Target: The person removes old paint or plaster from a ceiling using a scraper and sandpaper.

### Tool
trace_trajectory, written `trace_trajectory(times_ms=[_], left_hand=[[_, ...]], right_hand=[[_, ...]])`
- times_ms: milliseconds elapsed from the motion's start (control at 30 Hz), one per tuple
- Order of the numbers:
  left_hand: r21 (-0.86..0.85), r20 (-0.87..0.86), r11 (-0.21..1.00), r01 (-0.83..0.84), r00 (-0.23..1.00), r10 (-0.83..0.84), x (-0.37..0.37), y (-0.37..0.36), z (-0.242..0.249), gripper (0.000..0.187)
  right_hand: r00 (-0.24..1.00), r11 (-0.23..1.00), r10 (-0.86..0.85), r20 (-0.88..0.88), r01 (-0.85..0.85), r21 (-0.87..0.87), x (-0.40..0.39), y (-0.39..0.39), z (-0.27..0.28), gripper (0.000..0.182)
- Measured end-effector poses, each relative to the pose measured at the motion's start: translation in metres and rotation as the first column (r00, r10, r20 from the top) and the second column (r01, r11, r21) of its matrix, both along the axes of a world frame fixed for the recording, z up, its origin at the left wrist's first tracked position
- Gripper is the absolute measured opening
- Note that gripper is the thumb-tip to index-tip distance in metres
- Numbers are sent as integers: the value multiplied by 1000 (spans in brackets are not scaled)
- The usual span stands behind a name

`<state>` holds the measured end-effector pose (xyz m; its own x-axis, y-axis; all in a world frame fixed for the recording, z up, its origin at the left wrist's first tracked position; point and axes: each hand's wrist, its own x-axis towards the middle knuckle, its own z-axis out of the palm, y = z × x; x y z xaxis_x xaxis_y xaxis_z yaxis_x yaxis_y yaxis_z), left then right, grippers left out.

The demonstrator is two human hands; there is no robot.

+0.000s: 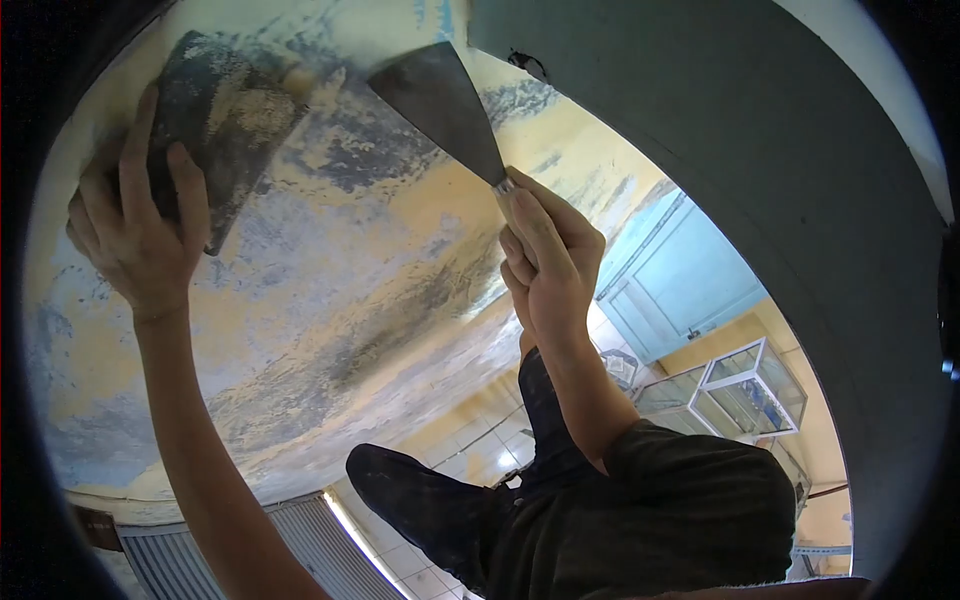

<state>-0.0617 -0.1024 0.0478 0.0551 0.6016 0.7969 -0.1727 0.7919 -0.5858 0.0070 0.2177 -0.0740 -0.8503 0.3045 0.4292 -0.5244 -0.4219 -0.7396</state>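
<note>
My right hand (pixel 555 250) is closed round the handle of a putty knife (pixel 440 105), its wide grey blade pointing up and left in front of the wall. My left hand (pixel 145 225), at the upper left, grips a dark flat plate (pixel 215 125) by its lower left side. Tan, crumbly paste coats part of the plate's face, beside the knife blade but apart from it. Behind both hands is a wall (pixel 370 230) with patchy yellow, grey and bluish paint and dark, worn stains.
A dark green-grey beam (pixel 800 150) runs down the right side. Far below are a light blue door (pixel 685 275), a glass display case (pixel 750 395), a tiled floor (pixel 470 450) and a ribbed grey shutter (pixel 310 535). My dark-trousered leg (pixel 430 505) shows below.
</note>
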Motion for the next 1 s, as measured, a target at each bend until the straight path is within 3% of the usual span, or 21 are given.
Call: trace_trajectory(times_ms=[167, 267, 367, 433, 533, 600, 833, 900, 933, 1000], left_hand=[[57, 14, 998, 7, 1000, -8, 3, 8, -3, 36], [75, 4, 997, -2, 1000, 1, 6, 10, -3, 36], [98, 30, 992, 84, 996, -87, 4, 13, -4, 40], [101, 11, 989, 106, 994, -107, 5, 16, -3, 43], [115, -8, 983, 142, 990, -142, 7, 20, -2, 50], [120, 11, 969, 217, 975, -220, 8, 22, -2, 50], [257, -58, 908, 330, 944, -326, 22, 43, -25, 41], [397, -106, 892, 216, 976, -189, 42, 61, -37, 32], [400, -109, 891, 217, 976, -189, 50, 67, -41, 32], [243, -346, 920, 308, 913, -214, 65, 79, -45, 27]], right_hand=[[999, 994, 9, -41, -14, -108, -16, -10, 30, 32], [1000, 1000, 20, 23, -20, 4, -1, -5, 11, 30], [982, 998, 45, 185, -54, 44, 24, -4, -43, 27], [953, 982, 50, 298, -101, 159, 40, 2, -92, 26], [945, 954, 10, 328, -107, 279, 62, 8, -148, 29], [876, 919, -89, 474, -111, 378, 76, 16, -178, 28], [819, 887, -225, 529, -53, 459, 110, 55, -261, 28], [770, 881, -294, 566, -12, 474, 117, 65, -273, 29], [772, 879, -296, 563, -11, 477, 117, 70, -275, 29], [738, 949, -212, 640, 0, 315, 119, 75, -279, 30]])
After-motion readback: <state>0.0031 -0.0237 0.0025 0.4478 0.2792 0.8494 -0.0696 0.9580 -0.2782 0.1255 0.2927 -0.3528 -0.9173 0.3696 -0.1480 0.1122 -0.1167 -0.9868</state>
